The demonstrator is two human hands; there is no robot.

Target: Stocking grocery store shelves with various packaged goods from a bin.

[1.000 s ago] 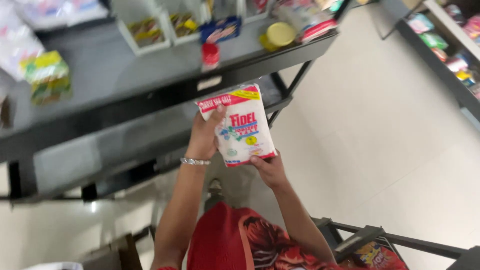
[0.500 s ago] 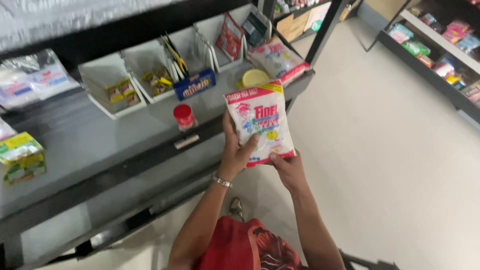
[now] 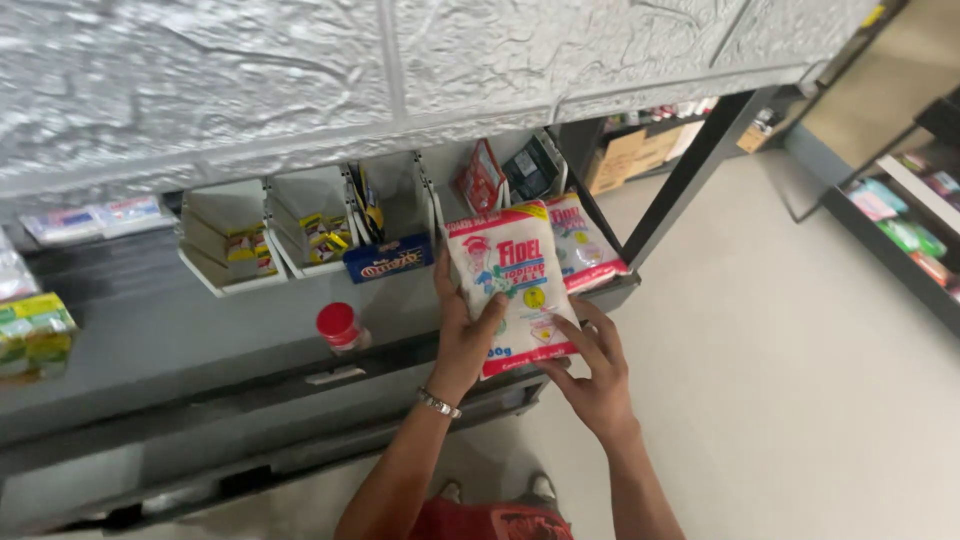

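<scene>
Salt packet (image 3: pixel 512 290), white with red trim, held upright over the front edge of the grey shelf (image 3: pixel 150 330), just in front of a matching packet (image 3: pixel 583 243) lying on the shelf's right end. Gripped by both hands: left hand (image 3: pixel 468 335) wrapped round the left edge with the thumb across the printed face, right hand (image 3: pixel 592 365) cupping the lower right corner, fingers spread underneath. Silver bracelet (image 3: pixel 438 403) on the left wrist.

Compared with a second ago: packet carried up and in from below the shelf edge, now level with the stock row, and the shelf much nearer and larger in view. Grip on both sides unchanged. Judging by that, closer to the matching packet than before, not yet set down.

Nearby on the shelf: red-capped jar (image 3: pixel 340 326) to the left, blue box (image 3: pixel 388 261) and white display trays (image 3: pixel 245 240) behind.
</scene>
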